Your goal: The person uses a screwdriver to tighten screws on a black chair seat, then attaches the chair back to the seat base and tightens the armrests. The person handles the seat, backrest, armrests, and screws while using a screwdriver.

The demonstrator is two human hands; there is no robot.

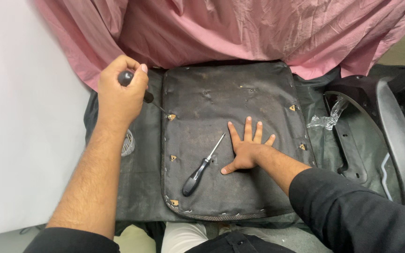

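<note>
My left hand (118, 91) grips a screwdriver (139, 91); my right hand (245, 152), fingers spread, pins the stiff, heavy-looking panel (230, 103), best held flat.

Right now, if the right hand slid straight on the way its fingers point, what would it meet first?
The right hand lies flat on the dark upholstered panel, fingers pointing toward the far edge. That stretch looks free apart from small dents; past the edge it would probably reach the pink cloth, though depth is unclear.
</note>
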